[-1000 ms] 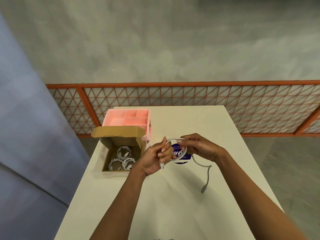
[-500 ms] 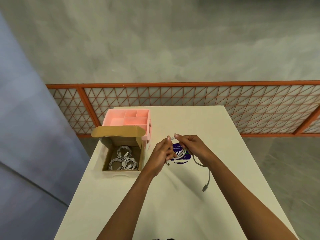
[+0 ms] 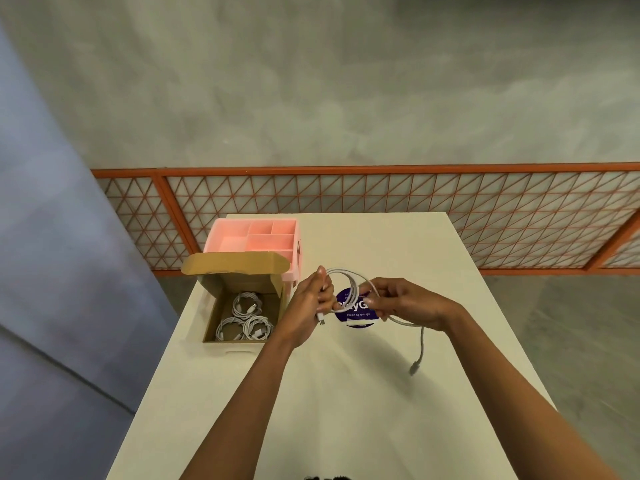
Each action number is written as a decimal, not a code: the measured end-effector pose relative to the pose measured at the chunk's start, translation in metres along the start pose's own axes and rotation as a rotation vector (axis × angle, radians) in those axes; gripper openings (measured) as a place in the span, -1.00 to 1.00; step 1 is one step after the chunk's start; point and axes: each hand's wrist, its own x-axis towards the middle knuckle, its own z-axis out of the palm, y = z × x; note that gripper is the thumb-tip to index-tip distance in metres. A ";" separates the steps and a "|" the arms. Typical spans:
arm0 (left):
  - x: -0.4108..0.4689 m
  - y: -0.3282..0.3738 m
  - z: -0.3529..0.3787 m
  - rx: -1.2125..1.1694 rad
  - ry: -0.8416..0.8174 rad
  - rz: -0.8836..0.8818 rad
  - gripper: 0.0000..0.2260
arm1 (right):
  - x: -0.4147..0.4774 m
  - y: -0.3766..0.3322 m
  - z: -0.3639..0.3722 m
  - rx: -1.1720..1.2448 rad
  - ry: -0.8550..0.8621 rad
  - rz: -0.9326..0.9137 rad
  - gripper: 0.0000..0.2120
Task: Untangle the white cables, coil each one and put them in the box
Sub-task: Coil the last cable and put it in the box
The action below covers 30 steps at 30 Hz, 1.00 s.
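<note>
An open cardboard box [image 3: 242,283] is seen at the left edge of the white worktop [image 3: 346,403], its lid flap raised at the back. Three coiled white cables [image 3: 244,304] are laid on its floor, one toward the back and two side by side toward the front; whether they touch cannot be told. Just behind the box a pink organiser tray [image 3: 270,241] is set, divided into several compartments, its nearest part hidden by the flap.

A further white cable [image 3: 341,270] is held above the worktop between both hands, right of the box, wound into a loose loop. The left hand [image 3: 306,308] is closed round one side of the loop, its fingers [image 3: 320,276] clamped on the strands, and a plug [image 3: 322,321] is seen sticking out below it. The opposite side is pinched by the right hand [image 3: 407,301], whose fingers [image 3: 372,289] are curled on the cable. From under that hand the loose tail is let down to a second plug [image 3: 414,369]; whether it rests on the worktop cannot be told.

A round purple sticker [image 3: 356,315] on the worktop is partly covered by the loop and hands, so its lettering is only partly legible. The number of turns in the loop is blurred. Both forearms are cut off by the lower edge
</note>
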 end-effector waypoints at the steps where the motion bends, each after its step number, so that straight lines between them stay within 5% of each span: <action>1: 0.002 0.001 -0.002 -0.014 0.017 0.001 -0.66 | -0.002 0.000 -0.001 -0.013 -0.034 0.018 -0.74; 8: 0.004 0.018 -0.020 -0.143 0.090 0.010 -0.66 | -0.013 0.006 -0.015 -0.093 -0.099 0.076 -0.77; 13: -0.003 0.015 -0.018 -0.116 -0.051 -0.066 -0.67 | -0.002 0.018 -0.020 -0.312 0.308 -0.001 -0.82; 22: -0.011 0.015 -0.003 -0.128 -0.209 -0.158 -0.65 | 0.019 -0.001 -0.004 0.360 0.548 -0.229 -0.79; 30: -0.014 0.017 -0.002 -0.137 -0.225 -0.178 -0.66 | 0.028 -0.014 0.005 0.581 0.532 -0.241 -0.79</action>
